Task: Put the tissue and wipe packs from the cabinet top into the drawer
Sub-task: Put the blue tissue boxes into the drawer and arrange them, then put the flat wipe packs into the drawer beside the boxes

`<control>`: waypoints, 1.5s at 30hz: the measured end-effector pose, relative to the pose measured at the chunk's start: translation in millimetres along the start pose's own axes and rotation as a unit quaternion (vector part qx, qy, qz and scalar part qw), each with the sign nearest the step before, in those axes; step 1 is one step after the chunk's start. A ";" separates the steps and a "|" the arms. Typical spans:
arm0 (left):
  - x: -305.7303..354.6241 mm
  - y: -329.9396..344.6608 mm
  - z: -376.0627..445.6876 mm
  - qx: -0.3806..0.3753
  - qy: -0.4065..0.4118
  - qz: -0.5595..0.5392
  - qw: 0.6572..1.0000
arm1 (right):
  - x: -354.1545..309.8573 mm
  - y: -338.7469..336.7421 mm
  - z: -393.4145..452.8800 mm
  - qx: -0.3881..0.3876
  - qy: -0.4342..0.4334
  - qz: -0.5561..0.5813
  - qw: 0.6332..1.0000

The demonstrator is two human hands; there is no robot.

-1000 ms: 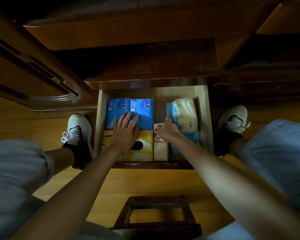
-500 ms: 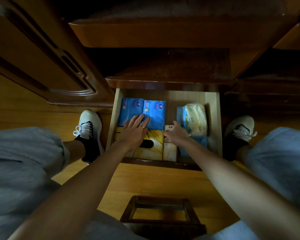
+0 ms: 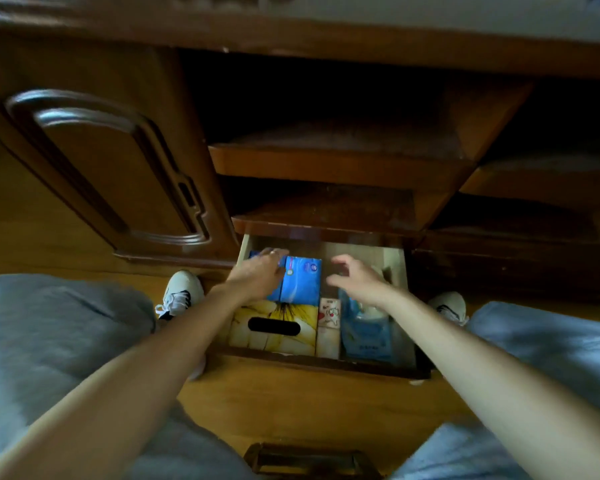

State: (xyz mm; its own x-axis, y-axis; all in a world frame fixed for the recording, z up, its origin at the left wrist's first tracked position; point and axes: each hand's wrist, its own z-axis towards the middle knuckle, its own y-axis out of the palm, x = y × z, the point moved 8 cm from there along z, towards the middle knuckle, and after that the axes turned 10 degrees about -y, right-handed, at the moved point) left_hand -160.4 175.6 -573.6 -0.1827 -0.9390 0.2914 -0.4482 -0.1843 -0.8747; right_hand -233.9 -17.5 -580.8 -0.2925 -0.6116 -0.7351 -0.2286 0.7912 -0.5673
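The open wooden drawer (image 3: 400, 271) holds several packs. Two blue tissue packs (image 3: 302, 284) lie side by side at its back left, and my left hand (image 3: 257, 275) lies over the left one with fingers extended. In front of them sits a yellow tissue box (image 3: 278, 327) with a dark oval slot. A small white pack with red figures (image 3: 329, 313) stands in the middle. A blue wipe pack (image 3: 364, 337) lies on the right. My right hand (image 3: 357, 277) hovers above it with fingers loosely spread, holding nothing.
Dark wooden shelves (image 3: 340, 161) stand above the drawer and a carved cabinet door (image 3: 111, 168) is at the left. My knees and white shoes (image 3: 182, 292) flank the drawer. A small wooden stool (image 3: 309, 459) sits on the floor between my legs.
The camera has tilted up, showing more of the cabinet. My left hand moved from the yellow box back onto the blue packs. My right hand lifted off the small pack and opened.
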 end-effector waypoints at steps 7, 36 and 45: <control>65.8 -236.5 -99.8 0.394 0.171 -0.044 0.902 | -172.2 -166.2 -77.3 0.222 -0.300 -0.071 0.925; 302.0 -430.0 118.5 0.279 0.179 0.067 0.941 | -236.2 -452.5 41.7 0.239 -0.149 -0.407 0.869; 380.0 -418.6 245.9 0.263 0.192 0.093 0.941 | -135.8 -542.7 128.8 0.295 0.045 -0.375 0.878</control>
State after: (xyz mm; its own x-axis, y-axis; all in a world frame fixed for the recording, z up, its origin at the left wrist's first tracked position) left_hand 172.9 -175.5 -192.0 -0.5632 -0.8136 0.1441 0.0994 -0.2399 -0.9657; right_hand 49.4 -363.6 -220.9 -0.3431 -0.9376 -0.0555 0.1239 0.0134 -0.9922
